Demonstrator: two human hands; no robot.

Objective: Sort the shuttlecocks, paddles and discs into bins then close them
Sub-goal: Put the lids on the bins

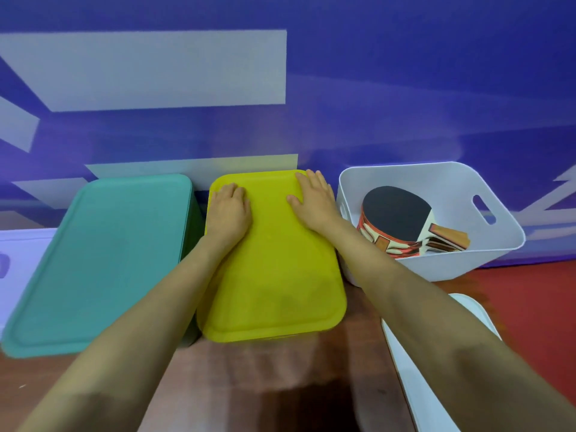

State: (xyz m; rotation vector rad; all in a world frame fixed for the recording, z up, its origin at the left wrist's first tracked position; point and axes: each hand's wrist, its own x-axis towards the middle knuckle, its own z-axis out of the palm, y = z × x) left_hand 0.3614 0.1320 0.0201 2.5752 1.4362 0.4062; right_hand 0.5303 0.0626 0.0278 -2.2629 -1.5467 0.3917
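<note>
Both hands lie palm-down on the far end of the yellow lid (pixel 274 275), which sits on the middle bin: the left hand (pixel 229 210) near its far left corner, fingers together and seemingly flat, the right hand (pixel 314 202) at the far right corner with fingers straight and thumb spread, pressing rather than gripping. The teal lid (pixel 103 260) already covers the bin to the left. The white bin (pixel 436 263) stands open just right of the yellow one, with the paddles (pixel 399 210) stacked inside. Its likely cover, the white lid (pixel 414 369), lies on the table (pixel 265 369) to the near right, partly under the right forearm, its long axis running from the person toward the bin. The right hand is plainly nearer, so closing that bin probably means drawing it back and rightward
</note>
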